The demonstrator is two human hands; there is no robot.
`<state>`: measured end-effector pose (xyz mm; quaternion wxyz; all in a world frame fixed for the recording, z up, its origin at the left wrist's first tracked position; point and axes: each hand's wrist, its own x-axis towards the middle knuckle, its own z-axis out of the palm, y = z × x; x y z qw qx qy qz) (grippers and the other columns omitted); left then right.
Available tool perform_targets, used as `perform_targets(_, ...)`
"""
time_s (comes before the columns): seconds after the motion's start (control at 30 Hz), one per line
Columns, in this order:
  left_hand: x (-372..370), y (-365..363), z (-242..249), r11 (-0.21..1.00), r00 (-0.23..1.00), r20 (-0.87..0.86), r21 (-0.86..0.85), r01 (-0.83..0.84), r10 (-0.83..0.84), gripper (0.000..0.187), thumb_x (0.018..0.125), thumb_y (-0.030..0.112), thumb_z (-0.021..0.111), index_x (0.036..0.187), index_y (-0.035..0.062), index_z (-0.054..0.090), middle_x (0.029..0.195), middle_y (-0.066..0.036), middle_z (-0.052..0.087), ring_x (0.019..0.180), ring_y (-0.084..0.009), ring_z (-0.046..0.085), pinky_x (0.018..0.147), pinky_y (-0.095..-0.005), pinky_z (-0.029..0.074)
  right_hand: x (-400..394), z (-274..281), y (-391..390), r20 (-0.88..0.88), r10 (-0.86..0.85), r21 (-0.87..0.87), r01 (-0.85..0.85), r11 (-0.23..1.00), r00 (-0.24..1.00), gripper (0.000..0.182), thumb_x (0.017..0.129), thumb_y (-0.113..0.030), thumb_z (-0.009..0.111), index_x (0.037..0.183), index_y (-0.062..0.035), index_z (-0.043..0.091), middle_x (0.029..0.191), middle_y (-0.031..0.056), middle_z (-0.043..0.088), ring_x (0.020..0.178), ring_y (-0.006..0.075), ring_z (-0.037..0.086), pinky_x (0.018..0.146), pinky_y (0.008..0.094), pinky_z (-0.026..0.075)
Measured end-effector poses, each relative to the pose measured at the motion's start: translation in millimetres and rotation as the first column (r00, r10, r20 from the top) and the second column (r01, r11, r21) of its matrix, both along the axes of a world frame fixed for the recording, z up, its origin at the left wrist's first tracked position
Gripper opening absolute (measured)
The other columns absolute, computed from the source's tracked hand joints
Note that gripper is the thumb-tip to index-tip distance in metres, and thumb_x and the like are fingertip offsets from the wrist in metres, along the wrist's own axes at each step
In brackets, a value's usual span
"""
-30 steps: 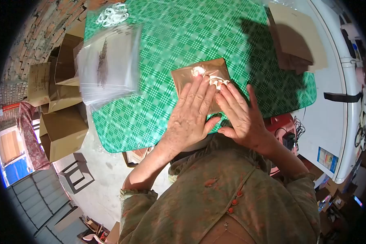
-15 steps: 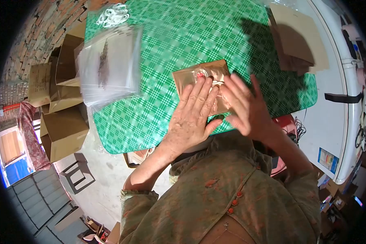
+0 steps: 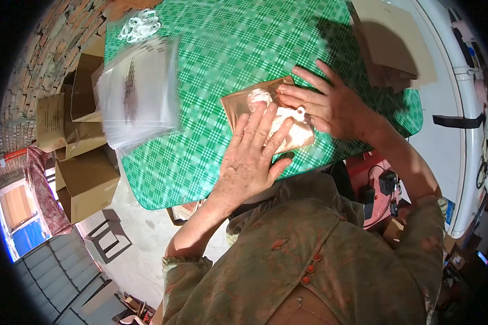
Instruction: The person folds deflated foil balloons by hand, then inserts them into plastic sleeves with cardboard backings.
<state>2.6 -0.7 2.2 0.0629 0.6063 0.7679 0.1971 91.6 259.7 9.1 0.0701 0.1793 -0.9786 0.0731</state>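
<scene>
A shiny copper-coloured packet [image 3: 236,106] lies near the front edge of the green checked table. Under its clear, glaring surface white shapes show, too bright to make out. My left hand [image 3: 249,154] rests flat on the packet's lower left part, palm down, fingers spread. My right hand [image 3: 328,103] is at the packet's right side, fingers stretched out, their tips over its upper right edge. Neither hand grips anything.
A stack of clear plastic bags [image 3: 138,97] lies on the table's left, with white loops [image 3: 141,25] behind it. Brown sheets [image 3: 393,43] lie at the back right. Open cardboard boxes [image 3: 87,173] stand left of the green table [image 3: 211,49].
My right hand has moved right and up, its fingers now pointing left, uncovering more of the packet. My left hand has slid slightly left. The whole view has shifted a little.
</scene>
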Motion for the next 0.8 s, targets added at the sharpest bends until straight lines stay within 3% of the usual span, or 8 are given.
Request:
perform_targets(0.4, 0.7, 1.0, 1.9, 0.999, 0.999, 0.007, -0.042, -0.032, 0.032, 0.077, 0.096, 0.044, 0.063, 0.161, 0.0145, 0.034, 0.168, -0.022, 0.022, 0.155, -0.0405, 0.022, 0.125, -0.0542, 0.019, 27.6, 16.1, -7.8, 0.132, 0.071, -0.146, -0.051, 0.988, 0.989, 0.028, 0.093, -0.018, 0.055, 0.109, -0.0049, 0.072, 0.134, 0.0038, 0.063, 0.15, 0.0263, 0.032, 0.127, 0.0541, 0.013)
perform_targets(0.5, 0.6, 1.4, 1.7, 0.999, 0.999, 0.014, -0.029, -0.037, 0.037, 0.075, 0.097, 0.044, 0.063, 0.16, 0.013, 0.036, 0.167, -0.023, 0.023, 0.155, -0.0405, 0.022, 0.125, -0.0543, 0.02, 30.6, 16.0, -10.7, 0.073, 0.062, -0.252, -0.042, 0.967, 0.995, 0.021, 0.093, -0.018, 0.056, 0.102, -0.0054, 0.071, 0.132, 0.0047, 0.063, 0.148, 0.029, 0.036, 0.127, 0.0533, 0.015)
perform_targets(0.6, 1.0, 0.9, 1.8, 0.999, 0.999, 0.012, -0.026, -0.043, 0.043, 0.075, 0.096, 0.044, 0.063, 0.159, 0.0116, 0.037, 0.167, -0.023, 0.024, 0.155, -0.0408, 0.022, 0.125, -0.0544, 0.021, 33.6, 8.5, -8.4, 0.031, 0.048, -0.314, -0.036, 0.949, 0.998, 0.019, 0.093, -0.018, 0.058, 0.104, -0.006, 0.068, 0.133, 0.0064, 0.062, 0.142, 0.0315, 0.044, 0.125, 0.0537, 0.021)
perform_targets(0.7, 1.2, 0.6, 0.6, 0.999, 0.999, 0.005, -0.014, -0.05, 0.05, 0.075, 0.096, 0.044, 0.064, 0.158, 0.0104, 0.038, 0.166, -0.024, 0.024, 0.155, -0.0412, 0.022, 0.125, -0.0545, 0.021, 36.1, 2.0, -19.3, -0.027, -0.101, -0.492, 0.074, 0.867, 0.995, 0.018, 0.093, -0.016, 0.059, 0.107, -0.0056, 0.063, 0.126, 0.0077, 0.063, 0.133, 0.0333, 0.052, 0.12, 0.0539, 0.03)
perform_targets(0.8, 1.5, 0.2, -0.4, 0.999, 0.999, 0.001, -0.008, -0.053, 0.053, 0.075, 0.095, 0.043, 0.065, 0.157, 0.0098, 0.038, 0.166, -0.024, 0.025, 0.155, -0.0417, 0.023, 0.125, -0.0549, 0.022, 35.1, -2.9, -24.3, -0.088, -0.141, -0.471, 0.084, 0.878, 0.986, 0.022, 0.09, -0.013, 0.066, 0.11, -0.0056, 0.06, 0.118, 0.0086, 0.062, 0.125, 0.0324, 0.057, 0.115, 0.0532, 0.037)
